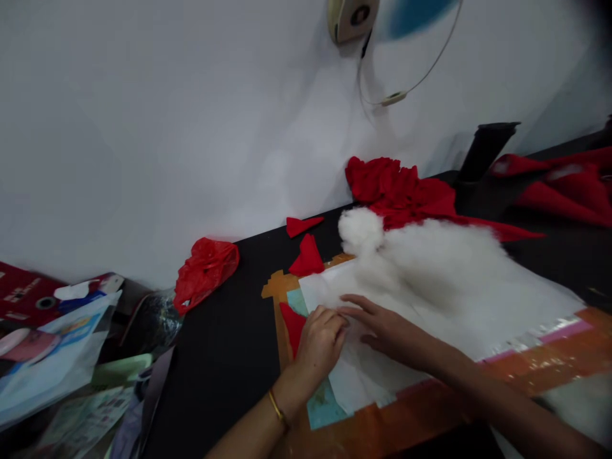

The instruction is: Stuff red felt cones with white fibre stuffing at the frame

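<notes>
Head view: a black worktop (229, 344) against a white wall, seen from above and at a tilt.
Left hand (321, 341): curled into a loose fist, knuckles up, pressing on the near left corner of a white sheet (363, 382); a thin gold bangle (277, 406) sits on the wrist. Whether the fingers pinch anything I cannot tell.
Right hand (382, 325): flat and spread, fingers pointing left, lying on the same sheet just beside the left hand — fingertips almost touching its knuckles.
White sheet: lies on an orange-taped board (540, 363), with a small red fabric piece (292, 325) just left of the left hand.
White stuffing (430, 261): a fluffy heap on the far part of the sheet, beyond both hands.
Red cloth pile (396, 185): behind the stuffing, by the wall.
Red cones (306, 257): two small ones — near the board's far left corner.
Red plastic bag (205, 271): further left on the worktop.
Clutter (57, 357): packets and papers at the far left edge.
</notes>
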`<action>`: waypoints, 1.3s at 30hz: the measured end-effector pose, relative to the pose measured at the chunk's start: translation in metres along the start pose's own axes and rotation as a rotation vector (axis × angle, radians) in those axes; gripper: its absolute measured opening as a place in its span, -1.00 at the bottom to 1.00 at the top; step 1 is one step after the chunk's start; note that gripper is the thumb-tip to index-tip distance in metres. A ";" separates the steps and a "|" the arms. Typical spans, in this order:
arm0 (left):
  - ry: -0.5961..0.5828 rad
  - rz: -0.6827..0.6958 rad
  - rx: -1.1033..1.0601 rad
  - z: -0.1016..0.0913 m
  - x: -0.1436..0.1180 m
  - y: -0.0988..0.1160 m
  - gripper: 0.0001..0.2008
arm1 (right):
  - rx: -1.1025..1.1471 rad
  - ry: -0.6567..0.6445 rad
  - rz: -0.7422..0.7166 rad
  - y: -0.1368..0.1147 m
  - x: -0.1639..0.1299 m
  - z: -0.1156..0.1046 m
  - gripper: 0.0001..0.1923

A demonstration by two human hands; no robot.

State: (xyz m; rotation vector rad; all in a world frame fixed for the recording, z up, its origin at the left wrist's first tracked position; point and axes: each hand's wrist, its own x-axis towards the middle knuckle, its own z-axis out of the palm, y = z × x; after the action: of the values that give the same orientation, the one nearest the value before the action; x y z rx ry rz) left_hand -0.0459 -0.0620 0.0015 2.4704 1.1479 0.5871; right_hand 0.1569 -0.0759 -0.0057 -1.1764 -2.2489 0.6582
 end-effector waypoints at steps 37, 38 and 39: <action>0.027 -0.267 -0.188 -0.010 0.049 -0.034 -0.71 | -0.007 0.214 0.362 0.055 0.006 -0.024 -0.74; 0.029 -0.261 -0.203 -0.010 0.048 -0.033 -0.70 | 0.038 0.180 0.310 0.053 0.006 -0.025 -0.63; 0.029 -0.253 -0.216 -0.009 0.048 -0.031 -0.68 | 0.078 0.135 0.245 0.051 0.008 -0.025 -0.51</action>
State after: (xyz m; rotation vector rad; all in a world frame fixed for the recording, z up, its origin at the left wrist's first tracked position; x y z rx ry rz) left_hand -0.0417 -0.0042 0.0052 2.1020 1.3085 0.6373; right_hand 0.1993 -0.0391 -0.0170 -1.4261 -1.9693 0.7293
